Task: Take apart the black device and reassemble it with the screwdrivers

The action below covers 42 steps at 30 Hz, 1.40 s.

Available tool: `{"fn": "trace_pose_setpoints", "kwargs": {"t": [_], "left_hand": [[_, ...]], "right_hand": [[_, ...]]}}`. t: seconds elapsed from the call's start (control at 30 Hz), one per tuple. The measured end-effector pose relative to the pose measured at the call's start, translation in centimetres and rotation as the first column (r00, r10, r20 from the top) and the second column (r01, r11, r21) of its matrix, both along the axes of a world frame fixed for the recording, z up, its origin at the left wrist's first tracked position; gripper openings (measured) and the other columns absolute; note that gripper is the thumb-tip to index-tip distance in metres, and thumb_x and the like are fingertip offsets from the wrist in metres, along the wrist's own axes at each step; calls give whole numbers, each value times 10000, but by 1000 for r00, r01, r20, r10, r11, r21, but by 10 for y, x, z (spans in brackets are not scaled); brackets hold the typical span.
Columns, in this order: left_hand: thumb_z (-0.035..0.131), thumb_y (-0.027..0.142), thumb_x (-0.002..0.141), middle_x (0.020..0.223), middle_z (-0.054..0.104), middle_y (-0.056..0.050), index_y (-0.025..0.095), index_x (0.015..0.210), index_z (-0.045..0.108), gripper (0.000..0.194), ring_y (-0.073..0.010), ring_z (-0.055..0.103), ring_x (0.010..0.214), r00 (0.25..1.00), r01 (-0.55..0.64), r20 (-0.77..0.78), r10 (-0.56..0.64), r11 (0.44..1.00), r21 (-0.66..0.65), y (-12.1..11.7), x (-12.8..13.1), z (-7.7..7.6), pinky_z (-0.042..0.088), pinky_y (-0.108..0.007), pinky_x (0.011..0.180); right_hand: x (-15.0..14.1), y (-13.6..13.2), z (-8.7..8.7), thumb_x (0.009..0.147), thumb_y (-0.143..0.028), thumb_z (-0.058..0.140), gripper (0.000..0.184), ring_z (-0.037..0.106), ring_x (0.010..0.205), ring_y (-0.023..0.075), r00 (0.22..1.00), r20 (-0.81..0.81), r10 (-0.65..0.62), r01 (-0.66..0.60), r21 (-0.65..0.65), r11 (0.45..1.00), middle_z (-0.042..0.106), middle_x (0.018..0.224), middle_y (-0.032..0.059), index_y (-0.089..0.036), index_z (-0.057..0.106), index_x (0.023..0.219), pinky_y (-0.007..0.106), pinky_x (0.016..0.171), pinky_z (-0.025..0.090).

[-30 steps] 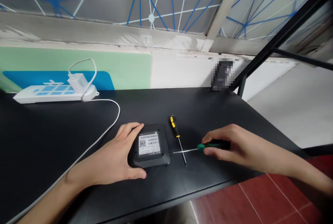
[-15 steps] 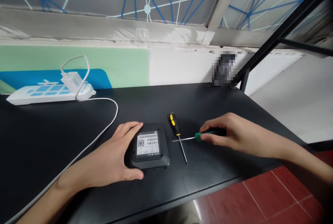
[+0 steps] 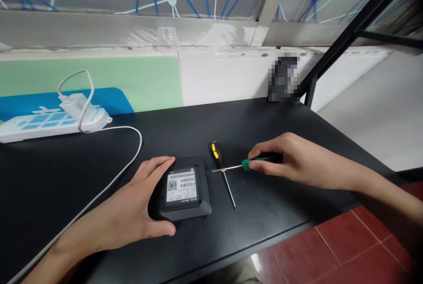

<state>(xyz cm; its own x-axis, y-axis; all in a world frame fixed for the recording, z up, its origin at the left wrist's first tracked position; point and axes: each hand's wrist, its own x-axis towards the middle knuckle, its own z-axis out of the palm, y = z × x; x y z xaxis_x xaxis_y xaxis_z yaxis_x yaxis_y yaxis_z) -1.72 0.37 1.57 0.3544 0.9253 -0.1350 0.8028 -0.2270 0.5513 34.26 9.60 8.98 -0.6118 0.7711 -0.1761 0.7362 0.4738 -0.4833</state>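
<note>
A black square device (image 3: pixel 205 196) lies on the dark table, its labelled face up with a white sticker full of barcodes. My left hand (image 3: pixel 142 200) grips its left side, fingers at the far edge and thumb at the near edge. In my right hand (image 3: pixel 277 158) is a screwdriver (image 3: pixel 246 164) with a green and black handle. Its shaft points left, and the tip is close to the device's right edge; I cannot tell whether they touch. Beneath that shaft lies a second screwdriver (image 3: pixel 216 154) with a black and yellow handle, tip toward me.
At the back left a white power strip (image 3: pixel 20 127) holds a white charger (image 3: pixel 77 105). Its white cable (image 3: pixel 140 138) curves over the table and passes by my left forearm. A blurred dark object (image 3: pixel 283 79) stands at the back right, near a black metal frame (image 3: pixel 310 92).
The green-handled screwdriver's tip has come nearer to the device's right edge. The view has shifted slightly. My left hand still holds the device.
</note>
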Motion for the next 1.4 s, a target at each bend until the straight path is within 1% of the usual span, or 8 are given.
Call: {"fn": "trace_pose_setpoints", "kwargs": {"t": [0.13, 0.3, 0.47, 0.63, 0.83, 0.93, 1.17, 1.4], "left_hand": [[855, 502, 729, 1676, 262, -55, 412, 1604, 189, 1103, -401, 414, 1470, 1000, 5, -18, -5, 1000, 0, 0, 0, 1, 385, -568, 1209], [852, 530, 725, 1676, 261, -43, 413, 1596, 197, 1096, -393, 400, 1481, 999, -2, -33, 1, 1000, -19, 0, 1, 2, 379, -566, 1215], [847, 502, 738, 1672, 258, -56, 416, 1598, 184, 1089, -408, 410, 1471, 999, 5, -33, -5, 1000, -11, 0, 1, 4, 372, -585, 1213], [834, 539, 754, 1687, 204, -42, 439, 1589, 138, 1091, -394, 392, 1486, 998, -1, -56, -3, 998, -68, 1, 1, 5, 371, -579, 1216], [848, 518, 732, 1673, 257, -35, 434, 1595, 194, 1086, -417, 432, 1454, 1000, -3, -30, 2, 1000, -30, 1, 0, 4, 421, -569, 1189], [851, 519, 733, 1678, 243, -42, 427, 1601, 179, 1102, -421, 425, 1456, 1000, 7, -30, -7, 1000, -27, 1, 0, 4, 408, -577, 1194], [854, 522, 735, 1683, 225, -23, 444, 1598, 176, 1100, -412, 403, 1472, 999, 6, -42, -7, 999, -33, 1, -1, 4, 387, -566, 1214], [849, 530, 738, 1680, 232, -24, 446, 1601, 174, 1099, -424, 410, 1464, 999, -4, -40, 2, 999, -46, 1, -1, 4, 413, -572, 1194]], "right_hand": [[-4, 2, 3, 938, -561, 585, 354, 607, 574, 129, 999, 20, 30, -30, -6, 1000, 743, 737, -17, -265, 778, 948, 264, 571, 443], [-3, 3, 10, 917, -530, 627, 302, 599, 537, 114, 1000, 3, 27, -27, 47, 999, 737, 722, -26, -274, 785, 943, 260, 557, 445], [-5, 2, 6, 942, -542, 585, 331, 551, 519, 100, 998, 36, 48, -48, 9, 999, 718, 690, -35, -273, 778, 945, 256, 538, 424], [-7, 2, 6, 931, -531, 606, 311, 513, 498, 91, 999, 11, 33, -33, 26, 999, 688, 648, -45, -273, 779, 919, 248, 518, 400], [-8, 3, 8, 939, -532, 586, 328, 526, 507, 95, 999, 6, 43, -43, 20, 999, 694, 659, -38, -270, 784, 924, 246, 519, 400], [-8, 4, 8, 936, -524, 591, 326, 522, 506, 92, 999, 3, 38, -38, 20, 999, 694, 660, -36, -265, 789, 932, 245, 523, 394], [-5, 3, 10, 958, -576, 532, 406, 589, 583, 102, 996, 74, 42, -41, -19, 999, 747, 774, -19, -256, 777, 1011, 245, 576, 422], [-8, 4, 7, 959, -564, 540, 387, 572, 559, 96, 997, 68, 45, -44, -21, 999, 728, 731, -29, -254, 774, 968, 243, 561, 417]]}}
